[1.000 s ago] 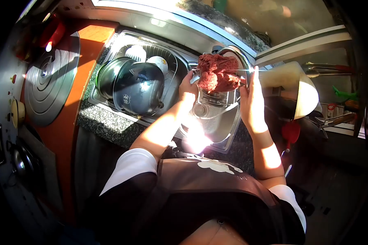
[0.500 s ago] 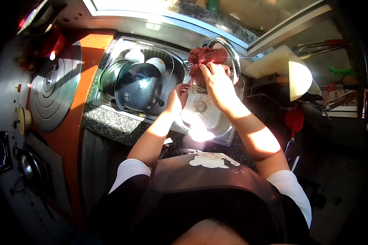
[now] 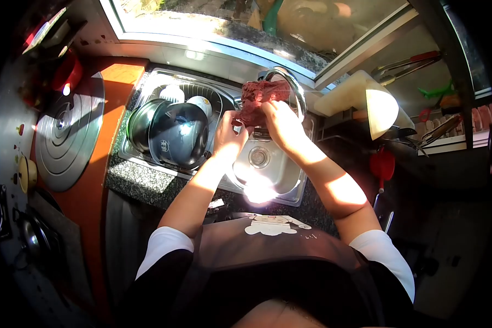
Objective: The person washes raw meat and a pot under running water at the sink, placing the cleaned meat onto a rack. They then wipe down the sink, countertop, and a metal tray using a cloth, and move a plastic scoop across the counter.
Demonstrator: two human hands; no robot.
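Observation:
A crumpled dark red cloth point(image 3: 257, 95) is up at the back of the sink point(image 3: 273, 175), in front of the curved metal faucet point(image 3: 297, 90). My right hand point(image 3: 281, 120) grips its right side, with the fingers bent into the folds. At the lower left edge of the cloth, my left hand point(image 3: 232, 134) pinches a corner between thumb and fingers. The round drain point(image 3: 259, 157) shows below both hands, and bright sunlight glares off the front of the basin.
Dark pots point(image 3: 179, 134) and a dish rack point(image 3: 218, 87) stand left of the basin. A pale cutting board point(image 3: 341, 93) and utensils are at the right. A red ladle-like tool point(image 3: 381, 164) hangs lower. The window frame point(image 3: 213, 46) runs behind the sink.
My left hand has come up to the cloth and now holds its lower left edge. The cloth hangs a little lower on the left. The whole view has shifted slightly.

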